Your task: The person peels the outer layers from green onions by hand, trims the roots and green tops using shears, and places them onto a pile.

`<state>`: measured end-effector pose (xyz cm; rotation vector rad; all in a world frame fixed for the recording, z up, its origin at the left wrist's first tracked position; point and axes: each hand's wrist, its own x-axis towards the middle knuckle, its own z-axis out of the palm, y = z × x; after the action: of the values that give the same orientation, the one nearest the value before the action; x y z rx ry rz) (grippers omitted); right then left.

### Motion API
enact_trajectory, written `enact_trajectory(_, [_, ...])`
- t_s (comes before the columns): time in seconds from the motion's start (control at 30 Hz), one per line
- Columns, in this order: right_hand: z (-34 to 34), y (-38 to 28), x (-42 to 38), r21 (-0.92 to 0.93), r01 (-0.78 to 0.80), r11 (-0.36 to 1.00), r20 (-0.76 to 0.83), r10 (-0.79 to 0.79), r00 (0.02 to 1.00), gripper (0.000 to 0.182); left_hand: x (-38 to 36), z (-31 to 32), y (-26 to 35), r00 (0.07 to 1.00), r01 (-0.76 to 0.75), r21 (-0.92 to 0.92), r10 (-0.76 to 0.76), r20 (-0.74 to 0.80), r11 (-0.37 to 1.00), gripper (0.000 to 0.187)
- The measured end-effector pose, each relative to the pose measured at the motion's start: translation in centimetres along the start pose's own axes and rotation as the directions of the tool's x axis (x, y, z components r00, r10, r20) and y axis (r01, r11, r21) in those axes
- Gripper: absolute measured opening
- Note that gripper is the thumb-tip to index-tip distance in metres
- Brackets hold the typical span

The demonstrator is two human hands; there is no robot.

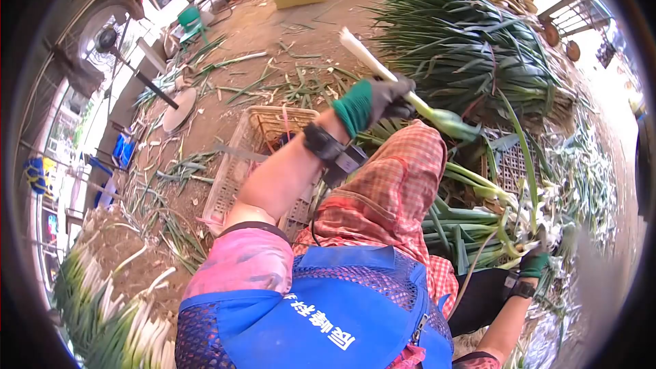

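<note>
My left hand (393, 99), in a dark glove with a green cuff, is closed around a thick green onion (365, 55). Its white end points up and away, while the pale green part slopes down to the right, past my knee. Low on the right, my right hand (534, 261), in a similar glove, is among loose green onions (471, 229) beside my leg. The fingers look bent, but what they hold is hard to make out. A long green leaf (525, 143) stands up just above that hand.
A large tied bundle of green onions (471, 48) lies ahead on the right. A plastic crate (236, 143) stands left of my knee. Trimmed onions (116, 307) lie at lower left, with a fan (106, 39) beyond. Leaf scraps (301, 85) litter the ground.
</note>
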<state>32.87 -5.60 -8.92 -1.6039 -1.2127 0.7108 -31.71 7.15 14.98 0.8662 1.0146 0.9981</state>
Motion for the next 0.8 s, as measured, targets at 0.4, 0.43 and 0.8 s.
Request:
enact_trajectory(0.4, [3.9, -4.0, -2.2, 0.368, -0.401, 0.839, 0.091, 0.397, 0.913, 0.040, -4.1, -12.4, -0.4, 0.929, -0.340, -0.382, 0.245, -0.276, 0.859, 0.028])
enact_trajectory(0.43, [4.3, -4.8, -2.3, 0.322, -0.401, 0.858, 0.082, 0.396, 0.914, 0.040, -4.7, -12.8, -0.6, 0.927, -0.349, -0.410, 0.247, -0.282, 0.843, 0.027])
enact_trajectory(0.8, [5.3, -6.3, -3.9, 0.020, -0.330, 0.944, 0.048, 0.329, 0.943, 0.032, -1.1, -12.3, -6.1, 0.973, -0.102, -0.471, -0.011, -0.230, 0.876, 0.027])
